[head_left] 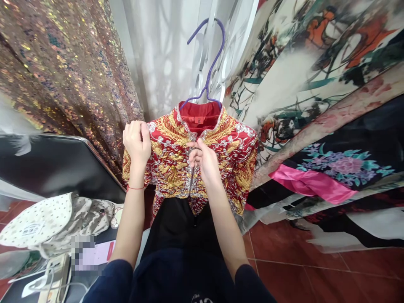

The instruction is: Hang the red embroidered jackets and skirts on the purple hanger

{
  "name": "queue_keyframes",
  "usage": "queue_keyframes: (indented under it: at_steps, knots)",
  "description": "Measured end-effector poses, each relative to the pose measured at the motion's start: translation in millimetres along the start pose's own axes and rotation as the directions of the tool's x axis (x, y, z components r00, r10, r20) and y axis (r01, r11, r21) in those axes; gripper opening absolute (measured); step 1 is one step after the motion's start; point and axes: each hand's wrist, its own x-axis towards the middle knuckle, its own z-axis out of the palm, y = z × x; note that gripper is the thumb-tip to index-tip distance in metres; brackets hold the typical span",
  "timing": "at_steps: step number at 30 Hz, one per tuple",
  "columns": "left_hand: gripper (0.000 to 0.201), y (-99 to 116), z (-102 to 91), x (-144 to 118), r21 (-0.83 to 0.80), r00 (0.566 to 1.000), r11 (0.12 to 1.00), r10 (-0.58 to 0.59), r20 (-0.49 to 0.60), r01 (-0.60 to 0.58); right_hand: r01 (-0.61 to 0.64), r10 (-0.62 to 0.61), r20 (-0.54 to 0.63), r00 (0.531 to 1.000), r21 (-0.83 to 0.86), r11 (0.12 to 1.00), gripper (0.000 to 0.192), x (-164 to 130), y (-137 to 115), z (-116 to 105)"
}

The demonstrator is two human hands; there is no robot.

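The left hand [136,141] grips the shoulder of a red embroidered jacket [232,145] on a purple hanger [206,82]; the right hand [204,159] pinches its front placket.

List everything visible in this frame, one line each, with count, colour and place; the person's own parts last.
jacket: one, red with gold and silver embroidery, centre, on the hanger
hanger: one, purple, top centre
sequin fabric: one, bronze, upper left
printed fabrics: several, multicoloured, right
pink cloth: one, right
spotted cloth: one, white, lower left
floor: red tiles, lower right
left hand: grips the jacket's shoulder
right hand: fingers at the front closure
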Motion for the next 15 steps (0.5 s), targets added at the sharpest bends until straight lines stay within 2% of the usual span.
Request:
queue_keyframes:
  at_steps: [7,15]
  knots:
    - [0.038,-0.6,-0.6,0.0,-0.006,1.000,1.000,0.012,0.007,-0.012,0.083,-0.083,-0.008,0.997,-0.032,0.996,0.044,4.5,3.1,1.9]
    - [0.039,-3.6,3.3,-0.8,-0.011,1.000,1.000,-0.004,0.009,0.004,0.103,-0.103,-0.060,0.993,-0.001,0.995,0.045,2.6,14.1,2.9]
